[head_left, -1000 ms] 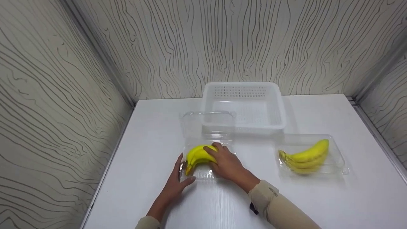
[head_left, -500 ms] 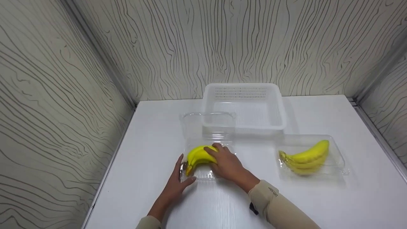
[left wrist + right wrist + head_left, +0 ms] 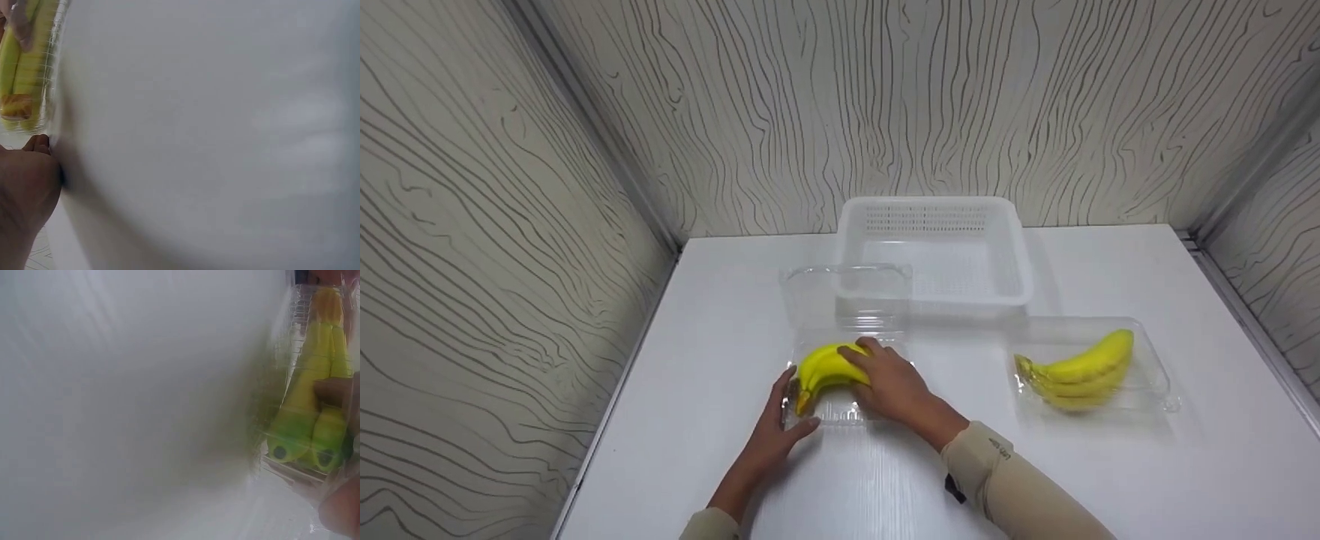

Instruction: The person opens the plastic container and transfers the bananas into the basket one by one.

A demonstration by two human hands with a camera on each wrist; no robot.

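A bunch of yellow bananas [image 3: 828, 364], greenish at the tips in the right wrist view, lies in the base of a clear plastic clamshell container [image 3: 840, 409]. Its hinged lid [image 3: 810, 296] is folded back, away from the person. My right hand [image 3: 894, 384] grips the bunch at its right end, fingers over the top. At the container's near left corner, my left hand [image 3: 772, 435] rests with fingers fairly straight along the side and thumb spread towards the front edge. The left wrist view catches the left hand [image 3: 25, 183] just below the stem end of the bananas.
Behind the clamshell stands a white perforated basket [image 3: 934, 301], partly seen through the raised lid. To the right, a second clear container [image 3: 1151, 367] holds another bunch of bananas [image 3: 1080, 371]. Patterned walls [image 3: 840, 112] enclose the white table [image 3: 675, 420] at the back and sides.
Almost nothing differs. Both hands, the bananas and the clamshell keep their places; the whole head view shifts very slightly.
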